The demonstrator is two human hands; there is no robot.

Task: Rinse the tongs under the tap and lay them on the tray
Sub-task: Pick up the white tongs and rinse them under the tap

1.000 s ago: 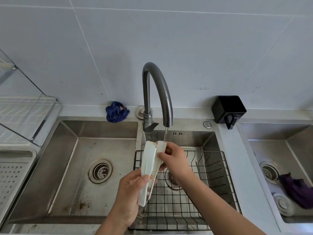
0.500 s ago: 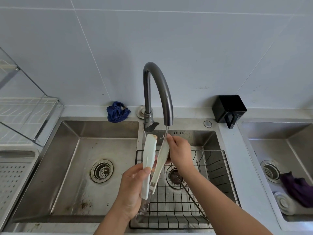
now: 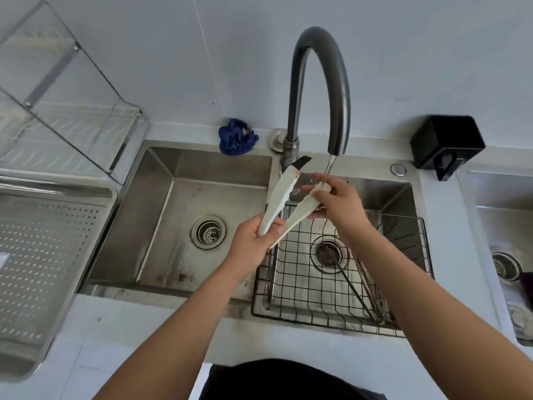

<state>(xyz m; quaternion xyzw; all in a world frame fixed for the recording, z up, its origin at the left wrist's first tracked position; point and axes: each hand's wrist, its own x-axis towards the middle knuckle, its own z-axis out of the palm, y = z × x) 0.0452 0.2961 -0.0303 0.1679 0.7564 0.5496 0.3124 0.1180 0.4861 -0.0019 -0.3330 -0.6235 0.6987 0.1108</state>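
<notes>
Tongs: white, with two arms spread in a V, held at centre frame over the divider between the two basins of the sink. The hinge end points toward the bottom of the frame. The tips point up toward the tap. A brownish mark shows on the tip of the arm nearer the left of the frame.

Left hand: fingers curled round the hinge end, grasping it, just below and left of frame centre.

Right hand: thumb and fingers pinch the tip of the other arm, directly beneath the spout. A thin stream of water falls from the spout onto that tip and the fingers.

Wire basket: seated in the basin at lower right of centre. The tongs are held over its upper left corner.

Tray: perforated metal, on the counter at the left edge of the frame, well apart from the tongs and both hands.

Blue cloth: crumpled on the ledge just left of the tap base
</notes>
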